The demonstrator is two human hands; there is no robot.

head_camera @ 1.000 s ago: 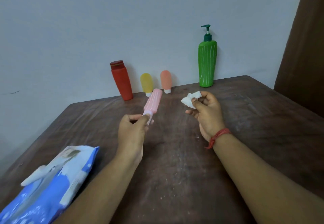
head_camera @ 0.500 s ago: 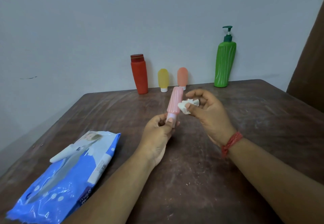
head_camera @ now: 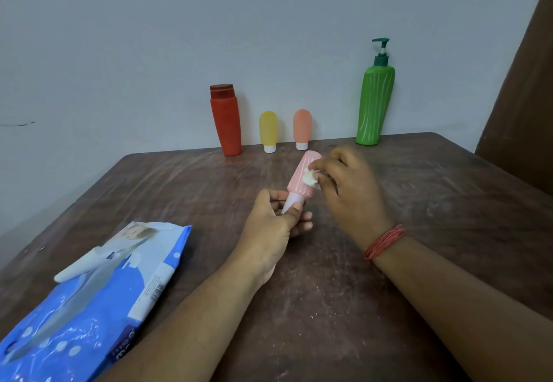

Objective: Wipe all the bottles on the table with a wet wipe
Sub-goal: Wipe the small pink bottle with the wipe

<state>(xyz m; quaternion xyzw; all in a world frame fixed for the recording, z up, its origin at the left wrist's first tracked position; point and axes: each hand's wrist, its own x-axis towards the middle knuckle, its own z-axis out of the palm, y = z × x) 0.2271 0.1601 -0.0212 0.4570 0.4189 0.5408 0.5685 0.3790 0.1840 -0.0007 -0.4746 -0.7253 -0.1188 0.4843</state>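
My left hand (head_camera: 273, 226) holds a small pink bottle (head_camera: 300, 179) by its pale cap end, tilted up and away over the middle of the table. My right hand (head_camera: 348, 190) pinches a crumpled white wet wipe (head_camera: 310, 178) and presses it against the bottle's right side. Along the back edge stand a red bottle (head_camera: 226, 119), a small yellow bottle (head_camera: 268, 130), a small orange bottle (head_camera: 302, 128) and a tall green pump bottle (head_camera: 375, 103).
A blue pack of wet wipes (head_camera: 89, 301) lies at the front left of the dark wooden table (head_camera: 434, 217), its flap partly lifted. A pale wall stands right behind the bottles. A brown panel (head_camera: 523, 97) rises at the far right.
My right hand has brought the wipe from apart on the right into contact with the pink bottle. My left hand has turned the bottle more upright and nearer the right hand.
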